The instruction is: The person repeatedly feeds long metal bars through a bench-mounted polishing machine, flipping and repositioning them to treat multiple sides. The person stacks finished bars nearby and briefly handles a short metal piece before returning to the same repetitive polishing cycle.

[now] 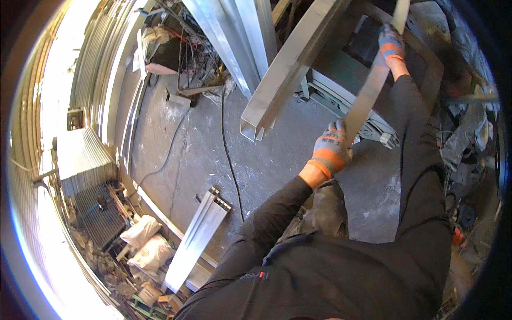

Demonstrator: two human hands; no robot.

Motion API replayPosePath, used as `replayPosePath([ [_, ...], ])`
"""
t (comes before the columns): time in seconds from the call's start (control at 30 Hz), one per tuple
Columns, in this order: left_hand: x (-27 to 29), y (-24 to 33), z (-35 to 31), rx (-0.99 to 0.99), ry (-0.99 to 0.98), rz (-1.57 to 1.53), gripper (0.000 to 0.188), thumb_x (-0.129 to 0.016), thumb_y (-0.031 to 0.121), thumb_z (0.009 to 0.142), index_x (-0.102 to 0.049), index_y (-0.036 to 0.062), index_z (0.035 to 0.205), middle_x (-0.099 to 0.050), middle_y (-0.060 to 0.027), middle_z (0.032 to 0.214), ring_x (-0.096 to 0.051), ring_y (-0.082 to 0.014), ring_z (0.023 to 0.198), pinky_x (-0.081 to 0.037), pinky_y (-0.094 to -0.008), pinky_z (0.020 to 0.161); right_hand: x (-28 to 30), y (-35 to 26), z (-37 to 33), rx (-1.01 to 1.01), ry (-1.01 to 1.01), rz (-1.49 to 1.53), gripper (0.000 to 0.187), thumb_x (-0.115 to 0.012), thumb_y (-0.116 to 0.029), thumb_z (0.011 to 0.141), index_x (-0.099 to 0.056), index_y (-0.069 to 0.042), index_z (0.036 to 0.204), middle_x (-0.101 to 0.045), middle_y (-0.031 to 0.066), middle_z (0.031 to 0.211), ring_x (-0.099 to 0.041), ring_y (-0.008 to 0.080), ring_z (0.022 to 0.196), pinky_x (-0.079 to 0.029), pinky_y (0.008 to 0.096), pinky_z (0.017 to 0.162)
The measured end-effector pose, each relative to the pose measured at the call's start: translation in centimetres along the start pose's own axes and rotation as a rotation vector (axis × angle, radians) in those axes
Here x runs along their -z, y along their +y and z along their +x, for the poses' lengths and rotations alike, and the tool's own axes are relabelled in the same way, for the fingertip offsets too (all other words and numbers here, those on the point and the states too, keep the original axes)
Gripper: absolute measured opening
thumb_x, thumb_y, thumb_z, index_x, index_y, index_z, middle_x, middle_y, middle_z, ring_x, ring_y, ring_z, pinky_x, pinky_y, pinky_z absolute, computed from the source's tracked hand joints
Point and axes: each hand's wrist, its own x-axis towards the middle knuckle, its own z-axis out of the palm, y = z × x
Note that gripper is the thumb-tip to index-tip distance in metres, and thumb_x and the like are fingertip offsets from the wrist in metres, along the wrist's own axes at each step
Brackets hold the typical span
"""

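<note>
Both of my hands wear grey and orange work gloves. Between them runs a long flat metal strip (368, 96), slanting from near my body up to the top right edge, where it leaves the view. My left hand (330, 148) is closed around the strip's near end. Farther along, my right hand (392, 44) grips it with the arm stretched out. Left of the strip, a hollow rectangular metal tube (290, 69) juts toward me with its open end showing. Under the strip is a dark-topped bench or machine (341, 80) with a pale frame along its near side.
Large shiny metal profiles (229, 37) lean at the top. Black cable (228, 154) crosses the grey floor (176, 144). An aluminium profile (197, 240) stands at lower left, beside white sacks (152, 250) and clutter. Scrap and sheeting (464, 138) line the right side.
</note>
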Motion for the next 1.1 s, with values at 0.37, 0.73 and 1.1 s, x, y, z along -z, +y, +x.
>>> replayPosePath([
  [0.37,-1.6,-7.3,-12.5,-0.105,-0.168,0.225,0.099,-0.085,0.034,0.088,-0.036,-0.0111,0.162,-0.063,-0.0339,0.147,-0.064,-0.0482,0.136,-0.056,-0.0507,0.112,3.9,-1.2,-15.6,-0.095,-0.121,0.031,0.046,-0.046,-0.035,0.114,-0.075,-0.007,0.134,-0.073,0.0281,0.138,-0.070,0.0455,0.130,-0.052,0.0585,0.112],
  [0.73,3.3,-24.6,-46.9,0.026,-0.138,0.146,0.095,-0.094,0.037,0.082,-0.043,-0.0041,0.152,-0.066,-0.0292,0.139,-0.069,-0.0485,0.126,-0.059,-0.0530,0.103,14.5,-20.0,-52.1,0.023,-0.174,0.065,0.066,-0.063,-0.036,0.100,-0.059,-0.016,0.163,-0.026,0.0288,0.183,-0.022,0.0504,0.169,-0.019,0.0701,0.133],
  [1.1,4.7,-31.4,-63.8,-0.052,0.131,0.323,0.082,-0.092,0.031,0.078,-0.051,0.0055,0.144,-0.066,-0.0217,0.128,-0.072,-0.0455,0.110,-0.060,-0.0549,0.089,15.5,-22.2,-66.3,0.022,0.112,0.756,0.095,-0.080,-0.034,0.095,-0.037,-0.006,0.174,-0.031,0.0310,0.179,-0.033,0.0471,0.166,-0.028,0.0563,0.135],
])
